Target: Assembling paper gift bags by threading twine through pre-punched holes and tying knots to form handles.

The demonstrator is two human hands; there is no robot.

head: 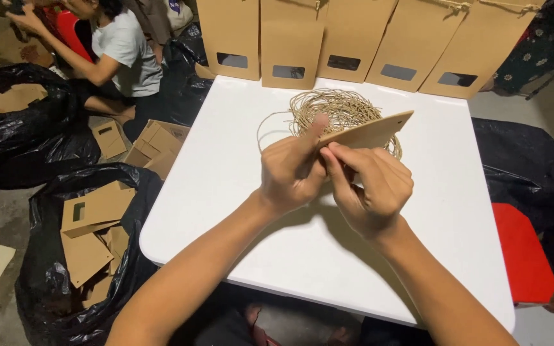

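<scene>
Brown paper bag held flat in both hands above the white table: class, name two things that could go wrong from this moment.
1. The flat brown bag is pinched only at one end by the left hand and right hand; it might crease or slip.
2. The loose twine coil lies right under it and could snag or tangle.

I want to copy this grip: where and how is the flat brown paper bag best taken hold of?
Grip the flat paper bag at its near narrow end, coming from both sides, as the left hand and right hand do. It is thin, folded flat and held edge-on above the white table, so a thumb-and-finger pinch across its faces probably suits it best.
</scene>
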